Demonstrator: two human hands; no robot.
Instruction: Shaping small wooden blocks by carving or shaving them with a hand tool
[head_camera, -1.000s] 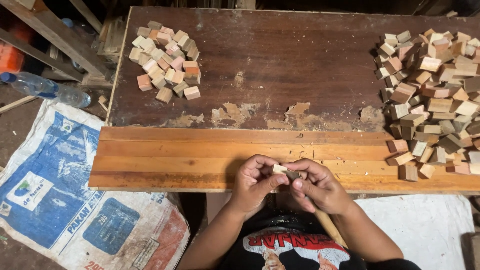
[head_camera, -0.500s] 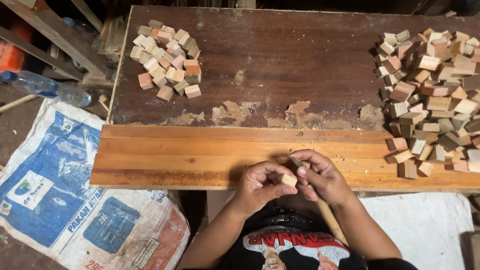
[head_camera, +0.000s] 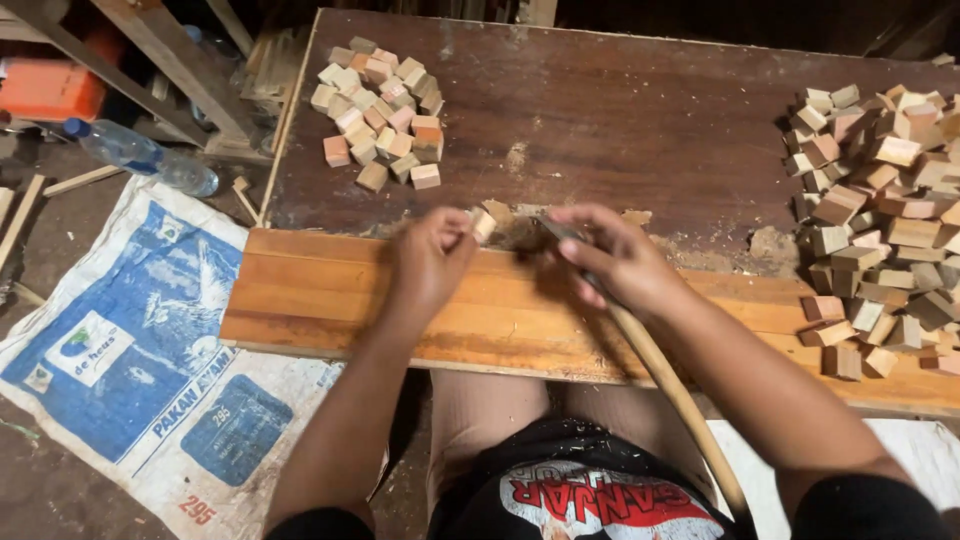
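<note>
Dark brown, worn wooden surface (head_camera: 640, 110), fronted along its near edge by a lighter orange-brown plank (head_camera: 330, 300), likely laid there as a rest for the work. Big heap of small pale and reddish wooden blocks (head_camera: 880, 210) at the right edge, within easy reach of the right hand (head_camera: 620, 260); smaller cluster of similar wooden blocks (head_camera: 380, 110) near the far left corner, kept apart from the heap. On the floor beside the left edge, white woven sack (head_camera: 120, 350) with blue panels and a round emblem, spread flat; past it a clear plastic bottle with blue cap (head_camera: 140, 155) lying on its side, and an orange box-like object (head_camera: 50, 88).

Long pale wooden-handled tool (head_camera: 670, 385) slanting from lap to near edge, right grip closed round its upper end, tip aimed at the block. Left hand (head_camera: 430, 260) pinching one small pale wooden block (head_camera: 484, 224) between fingertips at mid near edge, above the shavings (head_camera: 520, 235).
</note>
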